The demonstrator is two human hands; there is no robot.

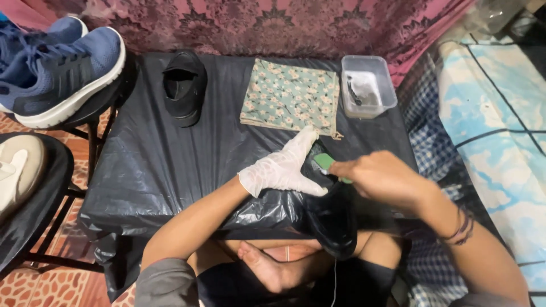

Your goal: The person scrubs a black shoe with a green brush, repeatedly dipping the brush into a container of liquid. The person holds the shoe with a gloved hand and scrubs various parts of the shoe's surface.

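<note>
At the near edge of the plastic-covered table point(170, 165), the gloved left hand point(282, 166) is pressing flat on a black shoe point(331, 219) while the right hand point(380, 177) is pinching a green brush point(325, 161) against it. A second black shoe point(183, 88) is waiting at the far edge.

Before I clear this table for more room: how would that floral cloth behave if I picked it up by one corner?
The floral cloth would probably go floppy and droop, since it lies flat and thin on the black plastic sheet. It looks light for its size. Its frayed corner near the gloved left hand suggests woven fabric, so it would likely drag rather than slide cleanly.
</note>
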